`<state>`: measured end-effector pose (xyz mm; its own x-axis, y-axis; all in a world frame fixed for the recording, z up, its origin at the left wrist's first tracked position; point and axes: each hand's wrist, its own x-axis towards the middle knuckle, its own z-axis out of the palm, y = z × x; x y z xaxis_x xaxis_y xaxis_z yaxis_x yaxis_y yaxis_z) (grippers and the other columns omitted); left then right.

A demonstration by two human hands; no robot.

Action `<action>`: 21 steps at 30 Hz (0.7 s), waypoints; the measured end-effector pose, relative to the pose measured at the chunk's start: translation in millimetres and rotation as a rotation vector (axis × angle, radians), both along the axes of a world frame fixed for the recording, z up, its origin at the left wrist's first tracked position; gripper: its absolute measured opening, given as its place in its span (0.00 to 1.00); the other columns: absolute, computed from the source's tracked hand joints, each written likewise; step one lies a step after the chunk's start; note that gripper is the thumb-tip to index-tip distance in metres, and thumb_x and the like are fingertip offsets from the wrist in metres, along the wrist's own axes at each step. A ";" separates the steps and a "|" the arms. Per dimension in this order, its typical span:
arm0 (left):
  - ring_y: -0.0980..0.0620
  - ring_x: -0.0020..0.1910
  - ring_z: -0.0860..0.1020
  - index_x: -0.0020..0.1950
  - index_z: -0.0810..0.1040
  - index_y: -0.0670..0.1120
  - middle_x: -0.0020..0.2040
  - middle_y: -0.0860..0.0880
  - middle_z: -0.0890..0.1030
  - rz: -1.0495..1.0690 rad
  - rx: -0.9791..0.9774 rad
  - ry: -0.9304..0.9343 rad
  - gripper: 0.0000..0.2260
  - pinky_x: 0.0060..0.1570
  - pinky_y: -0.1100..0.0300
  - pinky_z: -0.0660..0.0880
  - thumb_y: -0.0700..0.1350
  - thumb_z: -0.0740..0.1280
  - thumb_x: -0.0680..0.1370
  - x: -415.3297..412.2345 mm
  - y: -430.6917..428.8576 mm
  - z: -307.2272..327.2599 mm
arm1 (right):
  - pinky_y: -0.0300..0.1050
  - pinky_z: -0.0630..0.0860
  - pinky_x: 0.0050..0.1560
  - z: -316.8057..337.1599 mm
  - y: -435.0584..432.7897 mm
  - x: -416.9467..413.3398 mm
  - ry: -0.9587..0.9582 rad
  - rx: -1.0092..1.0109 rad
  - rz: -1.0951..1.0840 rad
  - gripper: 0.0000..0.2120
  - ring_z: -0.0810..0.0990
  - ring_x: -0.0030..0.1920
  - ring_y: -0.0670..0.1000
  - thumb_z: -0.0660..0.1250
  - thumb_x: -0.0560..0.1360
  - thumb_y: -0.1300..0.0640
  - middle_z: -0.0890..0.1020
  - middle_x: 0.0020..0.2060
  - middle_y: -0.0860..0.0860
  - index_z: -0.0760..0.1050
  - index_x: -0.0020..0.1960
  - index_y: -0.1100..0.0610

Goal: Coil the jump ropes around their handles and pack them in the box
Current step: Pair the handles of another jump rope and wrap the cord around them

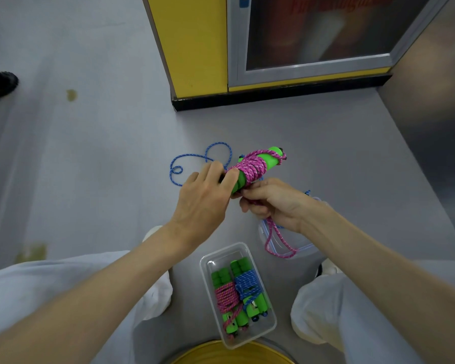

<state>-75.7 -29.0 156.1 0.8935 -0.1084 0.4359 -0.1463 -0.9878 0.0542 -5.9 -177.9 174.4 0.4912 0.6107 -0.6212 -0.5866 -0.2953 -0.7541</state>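
My left hand (205,195) grips the near end of a pair of green handles (272,155) with pink rope (248,166) coiled around their middle. My right hand (271,200) pinches the loose pink rope just below the handles; a pink loop (279,245) hangs from it. A blue rope (195,158) lies loose on the grey floor behind my hands. The clear plastic box (269,323) stands between my knees and holds two wound ropes, one pink (226,296) and one blue (246,282).
A clear lid with a blue rim (281,248) lies on the floor under my right wrist. A yellow cabinet with a glass door (195,48) stands ahead. A yellow round rim (221,353) sits at the bottom edge. A dark shoe (0,82) is far left.
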 end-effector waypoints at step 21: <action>0.53 0.52 0.78 0.59 0.72 0.49 0.54 0.50 0.78 0.248 -1.415 0.780 0.14 0.49 0.62 0.75 0.54 0.65 0.77 10.5 1.1 19.1 | 0.35 0.60 0.24 -2.7 -1.6 6.8 -0.007 0.086 -0.191 0.14 0.63 0.22 0.45 0.63 0.77 0.48 0.74 0.30 0.55 0.73 0.43 0.58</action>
<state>-65.2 -27.9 175.1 0.8656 0.1336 -0.4826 0.4950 -0.0826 0.8650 0.9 -179.5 171.7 0.6073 0.5564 -0.5671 -0.6204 -0.1139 -0.7760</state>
